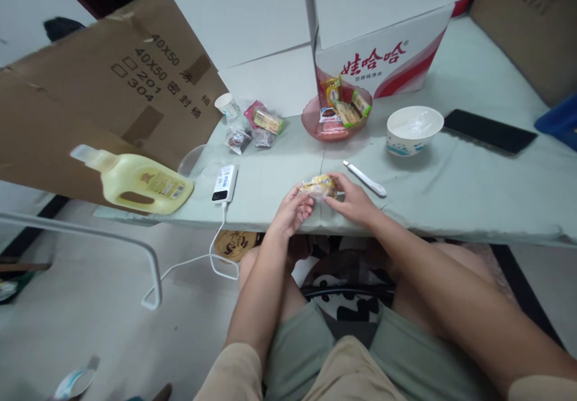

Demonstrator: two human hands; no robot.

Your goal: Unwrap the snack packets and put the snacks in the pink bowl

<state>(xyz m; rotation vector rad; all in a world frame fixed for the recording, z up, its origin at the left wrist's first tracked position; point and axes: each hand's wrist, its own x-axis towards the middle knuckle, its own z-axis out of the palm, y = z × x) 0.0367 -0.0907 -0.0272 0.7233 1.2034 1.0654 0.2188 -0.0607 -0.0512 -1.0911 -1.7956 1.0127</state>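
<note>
Between my two hands, just over the table's front edge, is a small yellow snack in a clear wrapper [319,187]. My left hand [291,211] pinches its left end, with the fingers curled. At the right end, the thumb and fingers of my right hand [354,199] grip it. A white utility knife [365,179] lies on the cloth close beyond my right hand. Farther back, a pink translucent bowl [311,127] holds several wrapped snacks. More wrapped snacks [261,125] lie in a loose group to its left.
A paper bowl [410,145] and a black tablet [489,130] are at the right. On the left are a paper cup [228,105], a power bank [225,183] with its white cable hanging down, and a yellow jug [144,181] lying tilted. Cardboard boxes [378,67] line the back.
</note>
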